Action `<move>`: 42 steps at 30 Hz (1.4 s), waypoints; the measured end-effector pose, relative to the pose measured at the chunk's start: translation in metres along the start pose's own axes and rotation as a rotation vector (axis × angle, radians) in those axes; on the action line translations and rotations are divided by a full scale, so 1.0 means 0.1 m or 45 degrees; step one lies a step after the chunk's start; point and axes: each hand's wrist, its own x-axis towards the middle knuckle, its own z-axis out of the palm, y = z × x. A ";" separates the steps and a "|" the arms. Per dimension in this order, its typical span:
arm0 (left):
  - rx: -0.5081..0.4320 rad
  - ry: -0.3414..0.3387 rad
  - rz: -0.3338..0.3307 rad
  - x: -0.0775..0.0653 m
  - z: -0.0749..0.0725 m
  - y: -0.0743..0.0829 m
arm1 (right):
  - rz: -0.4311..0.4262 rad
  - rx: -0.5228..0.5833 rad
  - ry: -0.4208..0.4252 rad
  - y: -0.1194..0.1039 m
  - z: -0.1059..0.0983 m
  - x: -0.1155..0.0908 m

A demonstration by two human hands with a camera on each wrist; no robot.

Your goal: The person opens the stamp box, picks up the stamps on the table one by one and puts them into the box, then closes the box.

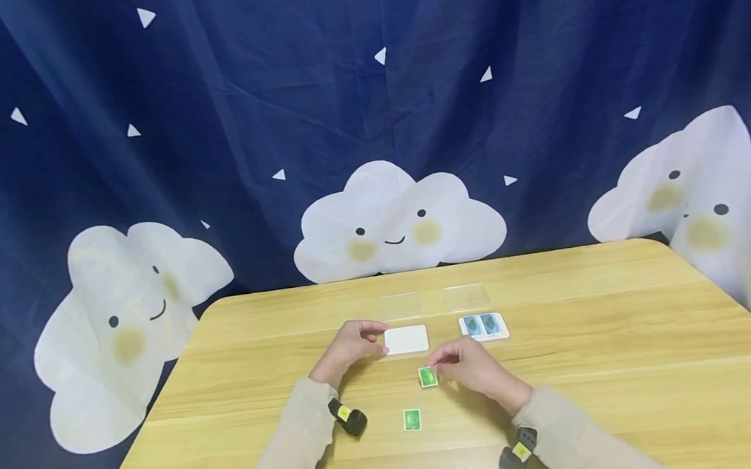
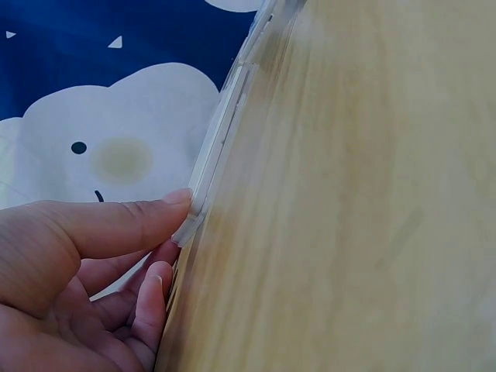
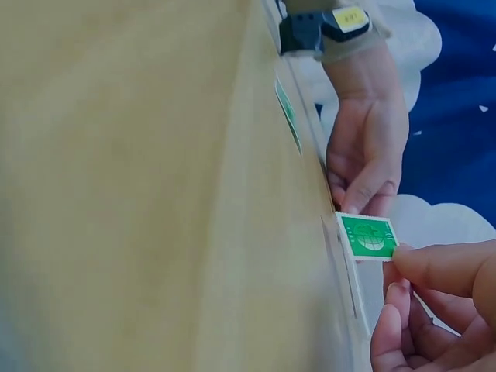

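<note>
My left hand (image 1: 352, 348) holds a flat white rectangular case (image 1: 406, 340) by its left side, with thumb and fingers at the edge. In the left wrist view, the thumb lies on the end of the case (image 2: 211, 159). By one edge my right hand (image 1: 473, 366) pinches a green postage stamp (image 3: 370, 237) with a white perforated border and a globe design. That stamp is raised just in front of the white case. A second green stamp (image 1: 412, 420) lies on the table nearer to me.
Right of the white case lies a similar white case (image 1: 502, 325) with two blue stamps (image 1: 481, 324) side by side. Behind them, two clear plastic covers (image 1: 400, 306) (image 1: 467, 297) rest on the wooden table (image 1: 242, 395). A dark blue curtain (image 1: 309, 84) hangs beyond the table's far edge.
</note>
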 end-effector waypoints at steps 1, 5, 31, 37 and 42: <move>-0.003 -0.003 0.002 0.00 0.00 0.00 | 0.001 0.010 0.012 0.00 0.00 0.02; -0.014 -0.011 0.004 0.00 -0.01 0.00 | 0.008 0.063 0.043 -0.01 -0.02 0.09; -0.031 -0.006 -0.003 -0.02 0.00 0.00 | 0.220 0.123 0.218 -0.06 0.06 0.49; 0.008 0.010 0.008 -0.01 0.00 -0.02 | 0.213 0.104 0.230 -0.07 0.07 0.54; 0.015 0.009 0.008 -0.02 0.00 -0.02 | 0.203 0.115 0.246 -0.07 0.07 0.59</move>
